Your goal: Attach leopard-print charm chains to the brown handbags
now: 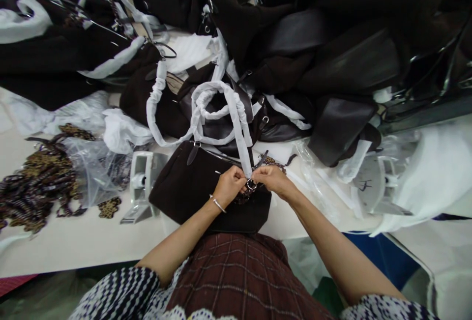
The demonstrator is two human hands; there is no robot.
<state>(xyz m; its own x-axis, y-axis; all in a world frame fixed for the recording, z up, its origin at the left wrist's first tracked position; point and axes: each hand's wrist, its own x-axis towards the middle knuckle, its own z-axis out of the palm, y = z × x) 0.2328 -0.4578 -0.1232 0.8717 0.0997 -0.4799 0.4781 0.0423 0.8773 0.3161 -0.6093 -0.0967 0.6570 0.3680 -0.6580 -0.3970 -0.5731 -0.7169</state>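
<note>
A dark brown handbag [184, 187] lies on the table in front of me, close to my body. Its strap [236, 113] is wrapped in white paper and loops over the bag's far edge. At the bag's right end my left hand [231, 182] is closed in a pinch beside a metal ring [251, 184]. On the ring's other side my right hand [272, 178] pinches too, its fingertips at the ring and the strap's end. A brown patterned charm or chain hangs below the ring, partly hidden by my fingers. What exactly each pinch holds is too small to make out.
Dark bags with white-wrapped straps [25, 20] pile up along the back. Patterned brown chains [40, 177] and a clear plastic bag [94, 167] lie at left, beside a tape dispenser [142, 182]. White wrapping material [431, 172] is bunched at right.
</note>
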